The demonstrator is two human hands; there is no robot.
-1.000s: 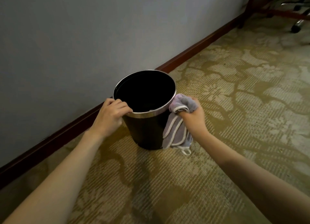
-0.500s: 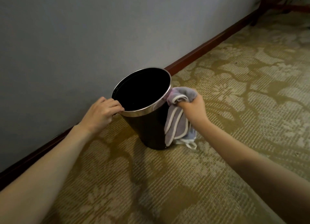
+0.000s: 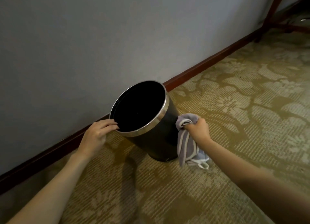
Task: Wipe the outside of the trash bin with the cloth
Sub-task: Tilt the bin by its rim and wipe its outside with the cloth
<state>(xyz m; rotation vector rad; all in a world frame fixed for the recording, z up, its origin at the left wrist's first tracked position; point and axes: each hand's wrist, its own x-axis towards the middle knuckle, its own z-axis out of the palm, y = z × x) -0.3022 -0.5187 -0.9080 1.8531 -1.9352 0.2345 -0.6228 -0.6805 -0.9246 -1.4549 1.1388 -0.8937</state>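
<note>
From the head camera, the left hand (image 3: 95, 136) reaches forward on a bare forearm, its fingers (image 3: 111, 124) curled over the near left part of the silver rim and gripping the trash bin (image 3: 161, 136). The black bin stands on the carpet floor (image 3: 234, 123), tilted with its mouth leaning toward the wall (image 3: 83, 39). The right hand (image 3: 198, 129) clenches a bunched grey cloth (image 3: 186, 140) against the bin's right outer side, about halfway down; the cloth's loose end hangs to the floor. The bin sits close to the dark red baseboard (image 3: 201, 67) at the floor's left edge, leaving little room there. Open carpet spreads to the right and toward the person. A wooden furniture leg (image 3: 271, 10) stands at the far right corner.
</note>
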